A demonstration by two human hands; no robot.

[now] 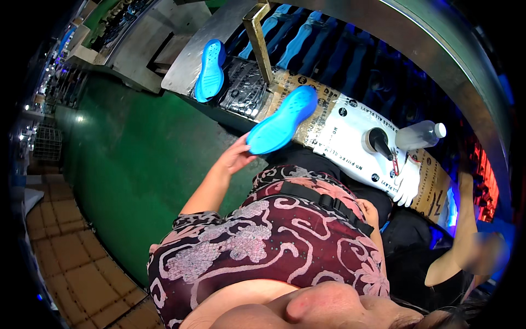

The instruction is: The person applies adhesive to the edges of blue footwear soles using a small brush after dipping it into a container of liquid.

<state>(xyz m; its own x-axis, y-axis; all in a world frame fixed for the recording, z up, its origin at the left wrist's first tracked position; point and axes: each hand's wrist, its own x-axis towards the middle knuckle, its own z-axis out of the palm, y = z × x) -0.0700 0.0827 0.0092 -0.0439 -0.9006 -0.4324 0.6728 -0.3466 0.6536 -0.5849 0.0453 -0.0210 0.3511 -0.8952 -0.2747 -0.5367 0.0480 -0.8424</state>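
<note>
My left hand [236, 157] is closed on the near end of a bright blue shoe sole [282, 120], thumb and fingers pinching its rim. That sole is tilted over the table's near edge, its narrower far end above the brown printed paper. A second blue shoe sole [211, 71] lies at the left end of the table, out of reach of either hand's fingers. My right hand [369, 213] rests low by my waist and lap. Its fingers are partly hidden, so their grip does not show.
Rows of blue soles [298, 41] lie beyond a metal bracket [257, 41]. A plastic bottle [421, 135], a dark-handled brush-like tool [379, 141] and a white glove [407, 183] sit on the paper-covered table [339, 140]. At right, a co-worker's arm [466, 219] reaches in.
</note>
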